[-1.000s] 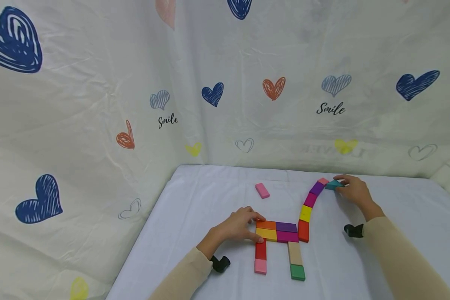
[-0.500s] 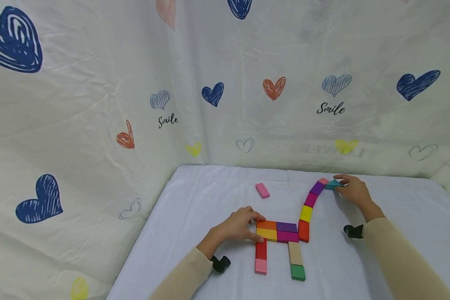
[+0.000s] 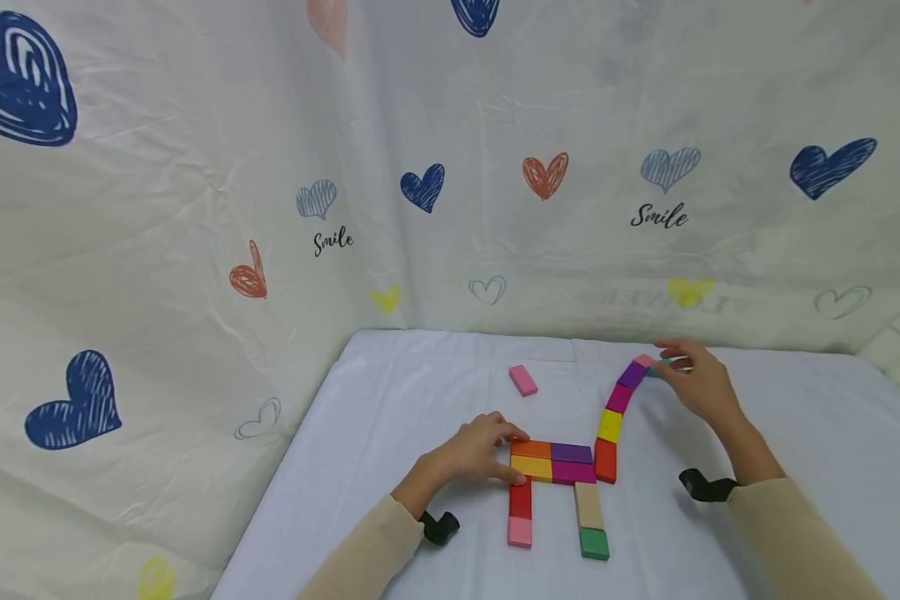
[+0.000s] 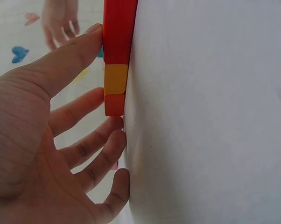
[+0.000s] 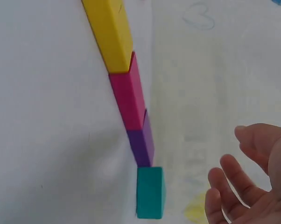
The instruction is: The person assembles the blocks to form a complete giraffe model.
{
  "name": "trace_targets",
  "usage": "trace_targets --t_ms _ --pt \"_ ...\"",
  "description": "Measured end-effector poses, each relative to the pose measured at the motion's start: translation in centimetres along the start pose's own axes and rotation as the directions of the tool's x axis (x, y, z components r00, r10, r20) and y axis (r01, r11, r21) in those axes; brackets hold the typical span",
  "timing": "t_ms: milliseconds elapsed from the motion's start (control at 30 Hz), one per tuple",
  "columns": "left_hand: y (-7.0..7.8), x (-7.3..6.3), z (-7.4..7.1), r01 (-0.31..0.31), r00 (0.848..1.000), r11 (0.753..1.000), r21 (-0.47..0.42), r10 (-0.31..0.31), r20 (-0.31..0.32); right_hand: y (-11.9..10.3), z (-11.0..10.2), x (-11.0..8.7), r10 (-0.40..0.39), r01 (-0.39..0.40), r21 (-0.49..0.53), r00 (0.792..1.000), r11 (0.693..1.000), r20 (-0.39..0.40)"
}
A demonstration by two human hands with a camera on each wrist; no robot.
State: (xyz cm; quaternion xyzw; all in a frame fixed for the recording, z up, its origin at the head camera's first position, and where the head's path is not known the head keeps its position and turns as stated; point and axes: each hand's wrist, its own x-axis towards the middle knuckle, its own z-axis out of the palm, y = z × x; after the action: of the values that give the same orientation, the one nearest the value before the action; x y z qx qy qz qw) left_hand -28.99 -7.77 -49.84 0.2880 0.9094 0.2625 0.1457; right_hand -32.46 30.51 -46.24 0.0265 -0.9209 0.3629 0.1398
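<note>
In the head view, flat coloured blocks form a four-legged-animal-like figure. My left hand [image 3: 476, 450] rests at its left end, fingertips on the orange block [image 3: 532, 449] and thumb near the yellow-orange block [image 3: 534, 469] and red block [image 3: 521, 500]. The left wrist view shows those fingers spread and loosely bent. From the right end a curved row rises: red [image 3: 606, 461], yellow, magenta, purple and a pink block [image 3: 643, 360]. Beside its top lies a teal block [image 5: 150, 192], partly hidden in the head view by my right hand [image 3: 699, 383]. That hand hovers apart from it, fingers loosely bent, holding nothing.
A loose pink block [image 3: 523, 381] lies behind the figure on the white tablecloth [image 3: 420, 375]. Tan [image 3: 588, 504] and green [image 3: 594, 543] blocks extend toward the front. A heart-printed curtain [image 3: 435, 108] stands behind the table. Black wrist cameras [image 3: 440, 528] are on both wrists.
My right hand has let go of the teal block and lifted off it, shifting slightly left. The teal block stays against the curved row's top. My left hand has not moved.
</note>
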Motion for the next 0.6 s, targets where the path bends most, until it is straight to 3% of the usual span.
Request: trace_targets --t_ms 200,400,600 --pt "0.1 0.0 0.0 0.006 1.000 1.000 -0.001 -0.006 -0.003 -3.4 1.8 -3.3 -0.077 0.074 0.020 0.984 0.997 0.160" --pt "0.2 -0.1 0.0 0.019 1.000 1.000 0.000 -0.019 -0.004 -4.8 4.1 -5.6 -0.131 0.112 0.073 0.918 0.991 0.373" --pt "0.4 -0.2 -0.1 0.025 1.000 1.000 0.005 -0.025 -0.003 -4.8 5.3 -6.5 -0.194 0.158 0.115 0.864 0.981 0.465"
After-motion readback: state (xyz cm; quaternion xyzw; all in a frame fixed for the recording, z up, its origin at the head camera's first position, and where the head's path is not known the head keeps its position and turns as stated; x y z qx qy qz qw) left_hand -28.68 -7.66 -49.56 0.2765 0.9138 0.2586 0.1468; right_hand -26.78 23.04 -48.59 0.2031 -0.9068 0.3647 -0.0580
